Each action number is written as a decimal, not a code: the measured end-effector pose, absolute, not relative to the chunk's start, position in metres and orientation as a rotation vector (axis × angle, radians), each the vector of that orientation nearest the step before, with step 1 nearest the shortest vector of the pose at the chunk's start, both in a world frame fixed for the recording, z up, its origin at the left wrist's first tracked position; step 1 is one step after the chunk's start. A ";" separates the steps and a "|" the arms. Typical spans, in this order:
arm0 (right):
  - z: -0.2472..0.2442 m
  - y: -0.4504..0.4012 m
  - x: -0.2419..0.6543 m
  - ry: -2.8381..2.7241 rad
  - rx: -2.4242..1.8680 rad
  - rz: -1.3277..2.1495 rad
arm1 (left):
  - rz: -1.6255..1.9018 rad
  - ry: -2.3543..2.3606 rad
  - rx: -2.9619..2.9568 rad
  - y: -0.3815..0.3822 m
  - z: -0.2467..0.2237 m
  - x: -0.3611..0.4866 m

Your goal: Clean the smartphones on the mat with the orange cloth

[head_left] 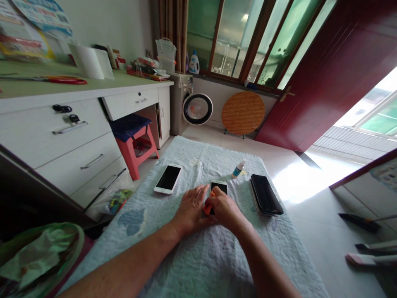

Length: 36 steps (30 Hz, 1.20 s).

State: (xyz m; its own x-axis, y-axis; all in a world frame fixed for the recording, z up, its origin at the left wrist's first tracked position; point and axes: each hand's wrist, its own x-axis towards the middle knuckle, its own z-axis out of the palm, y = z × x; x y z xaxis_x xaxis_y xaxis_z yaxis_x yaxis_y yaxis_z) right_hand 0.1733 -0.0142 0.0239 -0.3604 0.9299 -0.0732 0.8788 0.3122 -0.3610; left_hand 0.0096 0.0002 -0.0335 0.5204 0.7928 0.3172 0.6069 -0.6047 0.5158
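Note:
A white-framed smartphone point(219, 184) with a dark screen lies on the cloth-covered table point(173, 265), partly covered by my hands. My left hand point(192, 207) rests along its left side, fingers fairly straight and thumb near the lower end, holding it in place. Bunched in my right hand point(225, 207) is an orange cloth point(207, 209), pressed against the screen by curled fingers. To the left lies another white smartphone point(168, 179), screen up. A small spray bottle point(238, 169) stands beyond my right hand. Dark phones or tablets point(266, 194) lie stacked at the right.
A white desk point(89, 145) with drawers runs along the left, a pink stool point(136, 149) under it. Behind the table are a washing machine point(181, 103) with its door open and a round wooden tabletop point(243, 112). A waste bin point(79, 244) stands at lower left.

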 end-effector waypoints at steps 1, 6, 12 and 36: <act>0.022 -0.013 0.174 -2.397 -1.690 0.475 | 0.765 1.153 2.425 0.000 -0.034 0.009; 0.014 -0.005 0.174 -2.298 -1.717 0.341 | 0.776 1.139 2.427 -0.001 -0.034 0.007; 0.013 -0.007 0.173 -2.289 -1.709 0.356 | 0.772 1.144 2.415 0.000 -0.032 0.007; 0.017 -0.008 0.173 -2.338 -1.776 0.300 | 0.795 1.148 2.433 0.000 -0.035 0.009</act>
